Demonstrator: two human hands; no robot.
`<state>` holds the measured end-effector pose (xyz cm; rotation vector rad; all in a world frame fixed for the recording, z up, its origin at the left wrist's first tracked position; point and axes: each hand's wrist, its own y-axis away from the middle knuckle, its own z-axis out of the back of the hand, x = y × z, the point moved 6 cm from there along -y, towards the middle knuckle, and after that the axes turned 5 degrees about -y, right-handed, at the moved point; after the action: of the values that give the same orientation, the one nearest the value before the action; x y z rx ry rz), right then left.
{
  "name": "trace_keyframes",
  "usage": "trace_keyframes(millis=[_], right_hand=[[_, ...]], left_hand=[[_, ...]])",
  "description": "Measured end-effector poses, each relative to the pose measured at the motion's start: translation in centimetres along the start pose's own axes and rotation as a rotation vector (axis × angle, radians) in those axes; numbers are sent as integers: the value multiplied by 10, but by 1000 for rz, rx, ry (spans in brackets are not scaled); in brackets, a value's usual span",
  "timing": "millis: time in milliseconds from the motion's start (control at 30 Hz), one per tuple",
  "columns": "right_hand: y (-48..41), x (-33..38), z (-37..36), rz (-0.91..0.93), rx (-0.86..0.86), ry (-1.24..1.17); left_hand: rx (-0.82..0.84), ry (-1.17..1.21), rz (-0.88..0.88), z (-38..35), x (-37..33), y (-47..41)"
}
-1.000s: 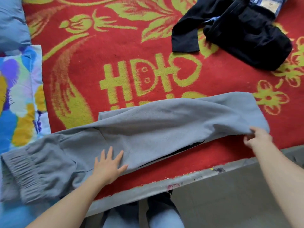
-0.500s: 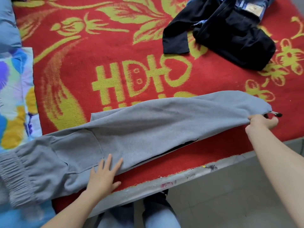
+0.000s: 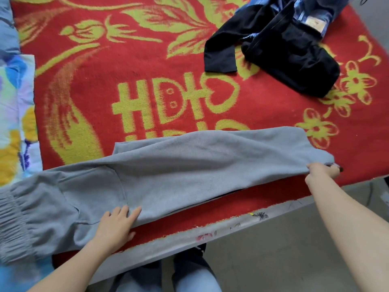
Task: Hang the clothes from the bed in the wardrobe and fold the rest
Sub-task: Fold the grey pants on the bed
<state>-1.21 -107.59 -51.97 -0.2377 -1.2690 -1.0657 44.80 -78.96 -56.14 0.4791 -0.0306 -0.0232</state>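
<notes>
Folding the grey sweatpants (image 3: 189,171), laid along the near edge of the bed (image 3: 147,60), goes best with the left hand (image 3: 117,224) pressing flat-fingered on the cloth while the right hand (image 3: 322,171), its grip pinching the right end, draws it taut.

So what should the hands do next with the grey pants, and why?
Probably swing the right hand, which pinches the right end of the grey pants, over toward the gathered elastic end to fold them in half. The pants lie stretched out on the red blanket, and the left hand presses flat on them.
</notes>
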Motion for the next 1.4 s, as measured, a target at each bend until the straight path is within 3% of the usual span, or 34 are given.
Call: trace_keyframes(millis=[67, 200, 267, 333, 367, 433, 500, 567, 633, 733, 833, 967, 1067, 1167, 1200, 1267, 1333, 1400], right_hand=[[13, 23, -9, 156, -29, -105], [80, 63, -34, 687, 183, 128], [138, 68, -46, 1120, 323, 295], [192, 45, -54, 1447, 591, 365], [212, 27, -56, 1511, 763, 403], [237, -12, -56, 1467, 1051, 533], [248, -49, -53, 1415, 1178, 682], [253, -75, -50, 1482, 1200, 866], [241, -84, -48, 1514, 1059, 1055], [200, -85, -43, 1249, 814, 1232], [159, -100, -39, 954, 810, 1444], [143, -107, -49, 992, 809, 1465], [139, -103, -61, 1039, 788, 1430], [144, -86, -65, 1156, 791, 1116], [140, -77, -61, 1094, 765, 930], [117, -62, -50, 585, 729, 438], [87, -57, -38, 81, 516, -121], [58, -61, -31, -183, 379, -210]], left_hand=[[-18, -26, 19, 5, -8, -5], [50, 205, 172, 20, -20, -29], [132, 626, 255, 27, -32, -50], [108, 1206, 371, 41, -45, -73], [122, 1508, 446, 47, -52, -84], [186, 1968, 552, 55, -66, -103], [222, 2200, 591, 58, -72, -117], [239, 2138, 636, 56, -72, -129], [275, 1831, 703, 48, -73, -135], [237, 1675, 667, 49, -82, -147], [157, 1683, 602, 62, -95, -161], [-2, 1578, 691, 83, -102, -182], [-23, 1392, 639, 104, -110, -201], [-66, 1258, 626, 129, -114, -215], [-117, 1302, 613, 143, -118, -220], [-247, 1543, 466, 180, -134, -234], [-216, 1844, 197, 222, -160, -254], [-109, 1861, 18, 250, -179, -274]])
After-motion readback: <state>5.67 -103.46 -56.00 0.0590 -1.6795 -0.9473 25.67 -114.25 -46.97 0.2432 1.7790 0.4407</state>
